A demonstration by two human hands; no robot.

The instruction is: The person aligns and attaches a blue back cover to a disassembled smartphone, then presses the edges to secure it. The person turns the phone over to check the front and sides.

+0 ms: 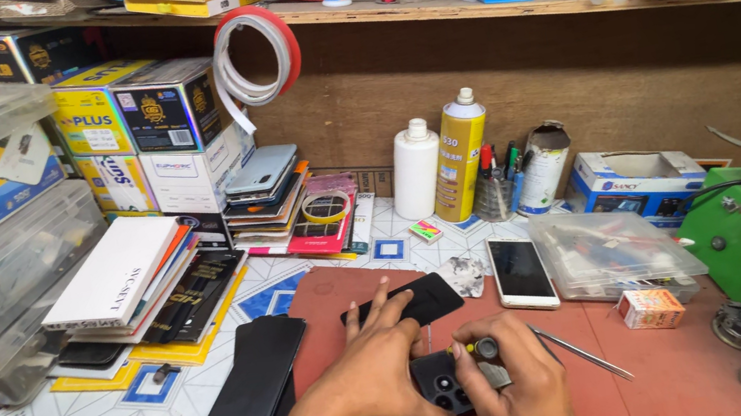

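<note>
The fingers (491,359) of the right hand (520,395) are pinched round the knurled top of a small screwdriver (483,350), which stands nearly upright with its tip down on a dark phone (444,383). The phone lies flat directly beneath those fingers, not off to a side, so the tool bears straight down onto it. Its camera cluster shows at the near end, towards the person, and its long axis appears to run away from them, though both hands hide most of the body.

The left hand (375,375) lies over the phone's left part, fingers spread and pressed flat, thumb towards the near corner, steadying it. Both hands touch the phone; the right is the one over the screw.

Just beyond the left fingertips lies a black back cover (412,300), tilted across the red mat (663,370). A pair of tweezers (579,354) rests just right of the right hand, pointing away to the right. Farther out on the tabletop (92,414) a white phone (521,273) lies face up, and a second dark panel (254,381) lies well left, half off the mat.
</note>
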